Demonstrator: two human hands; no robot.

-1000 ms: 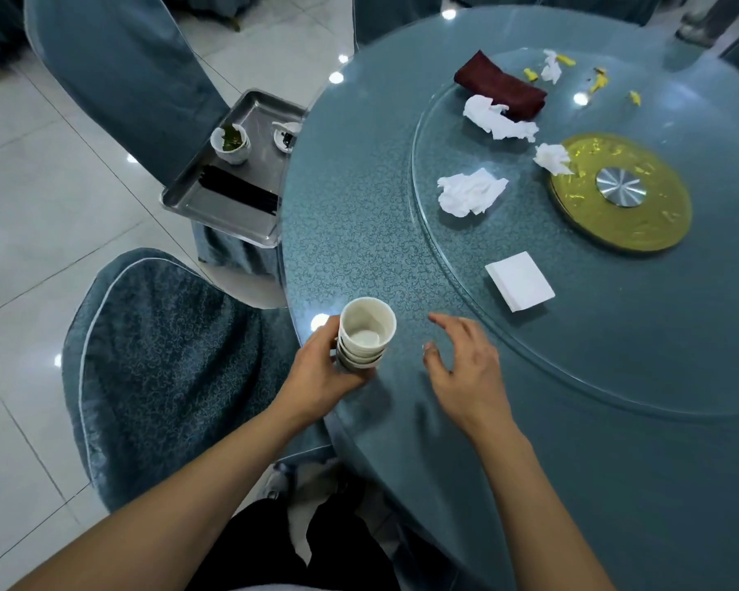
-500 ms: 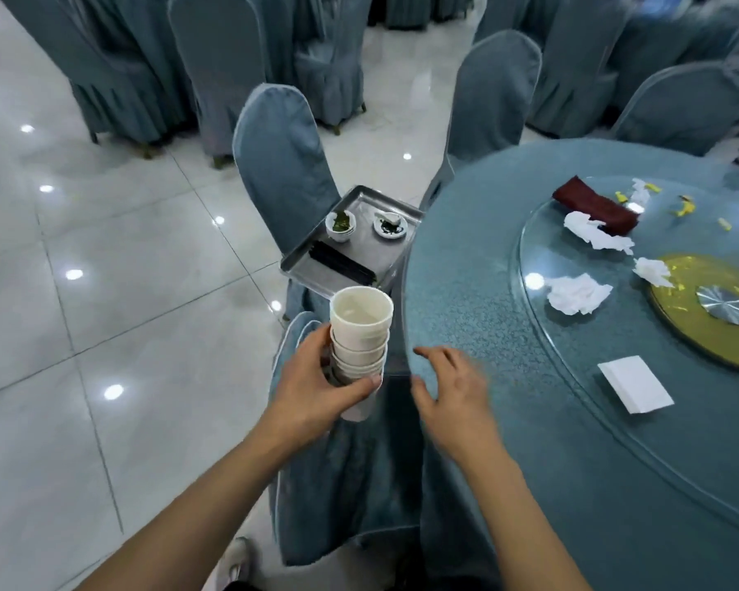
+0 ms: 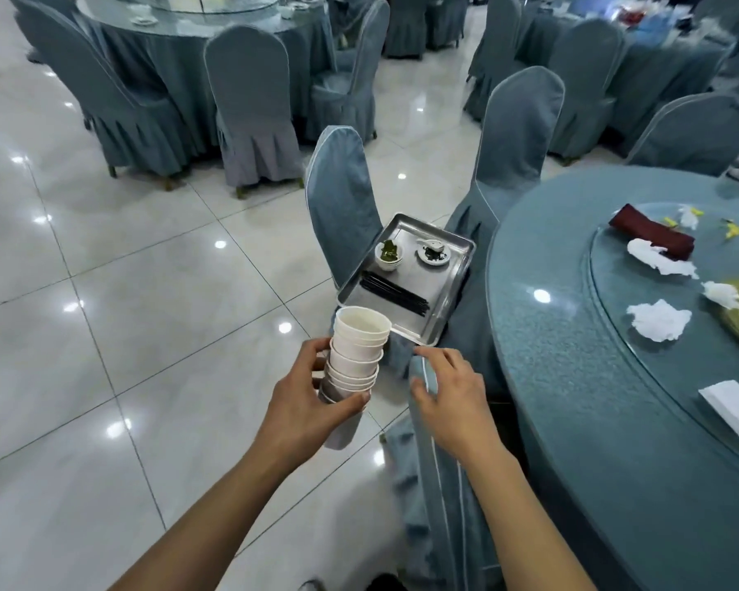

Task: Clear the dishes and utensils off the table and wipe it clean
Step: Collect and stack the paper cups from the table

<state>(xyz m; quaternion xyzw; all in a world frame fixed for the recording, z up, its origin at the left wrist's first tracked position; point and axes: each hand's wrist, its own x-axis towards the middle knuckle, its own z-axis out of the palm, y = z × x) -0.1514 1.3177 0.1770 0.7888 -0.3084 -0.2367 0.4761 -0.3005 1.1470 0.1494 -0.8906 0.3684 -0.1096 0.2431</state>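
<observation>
My left hand (image 3: 306, 398) grips a stack of several white cups (image 3: 356, 351), held off the table, just in front of the near corner of a steel tray (image 3: 453, 266). The tray rests on a chair seat and holds a small bowl with green leaves (image 3: 388, 253), a small saucer with a spoon (image 3: 434, 252) and black chopsticks (image 3: 395, 293). My right hand (image 3: 453, 394) hovers empty with loosely bent fingers over a chair back, beside the cups. The round table (image 3: 572, 377) on the right carries crumpled tissues (image 3: 658, 319), a dark red cloth (image 3: 651, 232) and a white napkin pack (image 3: 736, 407).
Covered chairs (image 3: 342, 198) stand behind and beside the tray, and one chair back (image 3: 436, 484) is directly below my right arm. A glass turntable (image 3: 679, 334) sits on the table. More tables and chairs (image 3: 248, 100) fill the far room. Tiled floor (image 3: 146, 313) stretches left.
The cup stack has been lifted off the table edge and carried left toward the tray. My view has risen and turned left; my right hand has come off the table alongside.
</observation>
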